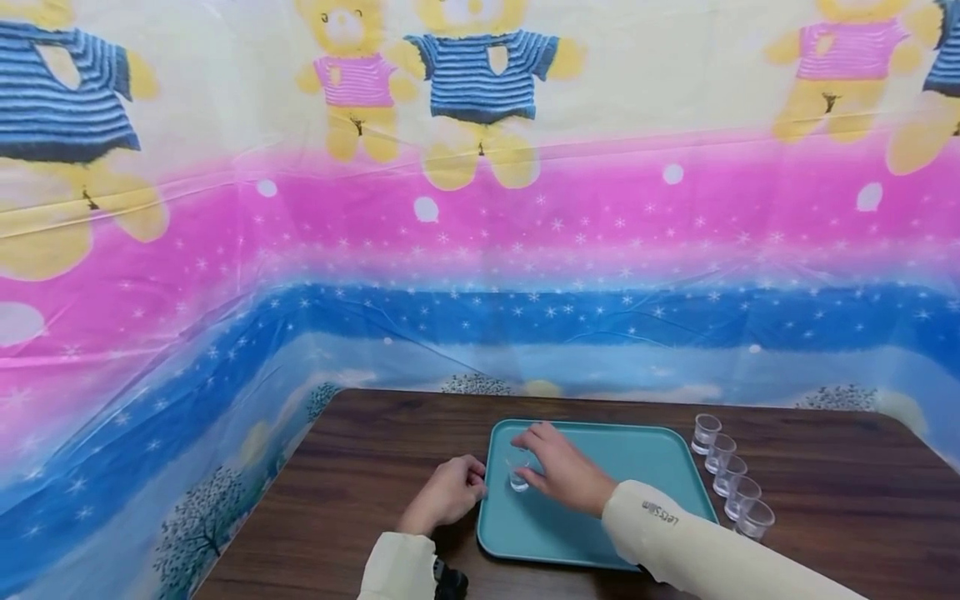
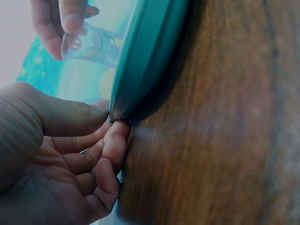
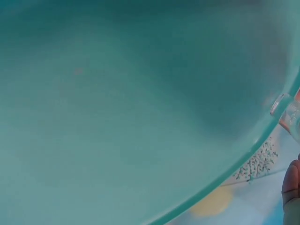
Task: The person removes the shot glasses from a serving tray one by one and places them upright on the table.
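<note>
A small clear shot glass (image 1: pixel 518 481) stands upright near the left side of a teal tray (image 1: pixel 637 467). My right hand (image 1: pixel 564 473) reaches over the tray and holds this glass by its upper part, between thumb and fingers. At the tray's left edge, my left hand (image 1: pixel 448 492) pinches the rim. The left wrist view shows the thumb (image 2: pixel 75 117) against the rim and curled fingers under it, with the glass (image 2: pixel 93 47) beyond. Only the base end of the glass (image 3: pixel 283 108) and part of the right hand (image 3: pixel 291 187) come into the right wrist view.
Several matching shot glasses (image 1: pixel 730 475) stand in a slanting row on the wooden table (image 1: pixel 840 483), right of the tray. A patterned cloth (image 1: pixel 480 317) with bears and snowflakes hangs behind the table and along its left side. A black device (image 1: pixel 452 579) sits at the left wrist.
</note>
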The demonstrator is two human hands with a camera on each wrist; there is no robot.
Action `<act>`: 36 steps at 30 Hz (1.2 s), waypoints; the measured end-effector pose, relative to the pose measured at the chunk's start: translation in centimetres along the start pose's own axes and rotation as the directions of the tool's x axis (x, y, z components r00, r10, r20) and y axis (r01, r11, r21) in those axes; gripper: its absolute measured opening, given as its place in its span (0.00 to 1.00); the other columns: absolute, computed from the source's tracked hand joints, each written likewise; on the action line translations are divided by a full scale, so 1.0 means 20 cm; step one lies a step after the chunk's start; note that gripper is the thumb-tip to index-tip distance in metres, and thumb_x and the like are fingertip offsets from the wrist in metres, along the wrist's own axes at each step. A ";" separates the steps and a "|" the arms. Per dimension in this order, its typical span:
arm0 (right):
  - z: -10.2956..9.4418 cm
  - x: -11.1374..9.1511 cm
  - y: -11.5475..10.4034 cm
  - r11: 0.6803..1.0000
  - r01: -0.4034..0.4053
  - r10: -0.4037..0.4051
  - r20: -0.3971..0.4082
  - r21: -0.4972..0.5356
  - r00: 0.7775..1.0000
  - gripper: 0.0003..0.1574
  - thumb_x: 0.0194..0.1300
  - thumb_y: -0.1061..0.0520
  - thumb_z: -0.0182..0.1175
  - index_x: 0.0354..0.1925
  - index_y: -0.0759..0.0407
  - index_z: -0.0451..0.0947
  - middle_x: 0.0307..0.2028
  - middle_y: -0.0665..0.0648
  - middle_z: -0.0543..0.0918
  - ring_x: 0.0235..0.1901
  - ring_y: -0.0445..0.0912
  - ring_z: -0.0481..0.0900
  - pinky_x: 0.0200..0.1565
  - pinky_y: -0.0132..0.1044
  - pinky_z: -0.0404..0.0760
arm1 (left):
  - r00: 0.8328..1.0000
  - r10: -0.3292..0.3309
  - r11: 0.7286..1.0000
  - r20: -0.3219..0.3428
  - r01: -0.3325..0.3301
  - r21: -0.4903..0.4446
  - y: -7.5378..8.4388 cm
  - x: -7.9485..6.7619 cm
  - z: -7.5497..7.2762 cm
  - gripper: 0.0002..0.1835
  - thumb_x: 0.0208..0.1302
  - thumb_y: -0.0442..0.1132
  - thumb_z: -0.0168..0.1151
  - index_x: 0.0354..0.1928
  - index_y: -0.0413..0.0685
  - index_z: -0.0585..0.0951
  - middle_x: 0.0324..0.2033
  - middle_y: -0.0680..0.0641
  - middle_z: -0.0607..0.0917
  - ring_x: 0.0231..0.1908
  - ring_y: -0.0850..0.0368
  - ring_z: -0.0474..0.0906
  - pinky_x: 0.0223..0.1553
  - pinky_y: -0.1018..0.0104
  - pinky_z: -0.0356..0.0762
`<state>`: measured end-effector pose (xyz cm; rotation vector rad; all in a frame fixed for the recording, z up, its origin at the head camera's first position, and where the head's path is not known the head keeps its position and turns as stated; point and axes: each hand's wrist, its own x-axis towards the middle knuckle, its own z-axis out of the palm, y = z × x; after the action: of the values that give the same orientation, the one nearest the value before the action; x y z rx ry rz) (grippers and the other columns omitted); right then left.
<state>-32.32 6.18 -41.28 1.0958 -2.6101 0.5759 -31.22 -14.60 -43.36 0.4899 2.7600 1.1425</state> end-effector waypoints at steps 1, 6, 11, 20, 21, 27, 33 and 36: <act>-0.01 -0.01 0.01 1.000 0.002 -0.002 -0.009 0.008 1.000 0.22 0.57 0.50 0.56 0.50 0.54 0.68 0.42 0.49 0.70 0.42 0.41 0.67 0.40 0.35 0.70 | 1.000 0.003 1.000 -0.002 -0.003 0.004 0.01 0.00 0.00 0.11 0.57 0.34 0.54 0.41 0.37 0.72 0.26 0.50 0.73 0.25 0.58 0.68 0.27 0.64 0.67; -0.08 -0.08 0.04 0.999 -0.004 0.005 -0.022 0.033 1.000 0.23 0.58 0.49 0.55 0.51 0.52 0.67 0.41 0.46 0.68 0.40 0.39 0.65 0.39 0.35 0.69 | 1.000 -0.007 1.000 0.016 0.007 -0.004 0.02 0.01 0.01 0.11 0.58 0.34 0.53 0.43 0.38 0.72 0.27 0.50 0.73 0.26 0.57 0.68 0.28 0.63 0.67; -0.16 -0.16 0.09 1.000 -0.010 0.010 -0.019 0.030 1.000 0.21 0.57 0.46 0.55 0.48 0.49 0.69 0.38 0.46 0.67 0.37 0.40 0.65 0.36 0.33 0.69 | 0.998 -0.026 0.999 0.056 0.028 -0.028 0.02 0.02 0.01 0.12 0.59 0.34 0.53 0.45 0.37 0.71 0.29 0.50 0.73 0.27 0.56 0.69 0.29 0.61 0.66; -0.30 -0.40 0.22 1.000 -0.019 0.019 -0.052 0.001 0.998 0.17 0.55 0.44 0.56 0.43 0.41 0.68 0.36 0.37 0.64 0.35 0.32 0.62 0.36 0.32 0.69 | 0.996 -0.035 0.999 0.077 0.037 -0.019 0.02 0.03 0.02 0.12 0.58 0.34 0.54 0.44 0.38 0.72 0.29 0.50 0.74 0.28 0.57 0.69 0.30 0.62 0.67; -0.32 -0.43 0.24 1.000 -0.025 0.025 -0.053 -0.003 0.998 0.16 0.55 0.44 0.56 0.43 0.41 0.68 0.36 0.37 0.64 0.35 0.32 0.63 0.35 0.32 0.69 | 0.996 -0.037 0.999 0.078 0.039 -0.020 0.02 0.03 0.01 0.12 0.57 0.34 0.54 0.44 0.38 0.72 0.29 0.49 0.74 0.28 0.57 0.69 0.30 0.62 0.67; -0.42 -0.59 0.30 0.997 -0.067 0.064 -0.075 -0.040 0.995 0.16 0.53 0.43 0.57 0.41 0.42 0.69 0.36 0.39 0.67 0.34 0.34 0.65 0.34 0.32 0.70 | 0.995 -0.036 0.999 0.089 0.038 -0.018 0.01 0.04 0.01 0.12 0.57 0.35 0.54 0.44 0.37 0.72 0.29 0.50 0.74 0.29 0.57 0.69 0.30 0.61 0.67; -0.49 -0.72 0.33 0.995 -0.074 0.068 -0.086 -0.064 0.994 0.15 0.53 0.43 0.57 0.41 0.39 0.68 0.37 0.38 0.68 0.34 0.32 0.65 0.34 0.32 0.70 | 0.996 -0.038 0.999 0.083 0.039 -0.006 0.01 0.04 0.01 0.12 0.58 0.35 0.54 0.43 0.37 0.72 0.29 0.50 0.74 0.28 0.57 0.69 0.30 0.61 0.67; -0.53 -0.79 0.35 0.997 -0.049 0.042 -0.103 -0.065 0.994 0.15 0.54 0.45 0.58 0.41 0.39 0.67 0.37 0.37 0.67 0.34 0.33 0.65 0.33 0.32 0.70 | 0.996 -0.028 1.000 0.088 0.029 -0.008 0.01 0.04 0.01 0.12 0.57 0.35 0.54 0.43 0.37 0.72 0.29 0.50 0.74 0.28 0.57 0.69 0.30 0.62 0.67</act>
<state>-25.67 25.25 -39.57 0.9628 -2.5536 0.5345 -31.98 -14.06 -43.27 0.4856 2.6764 1.0999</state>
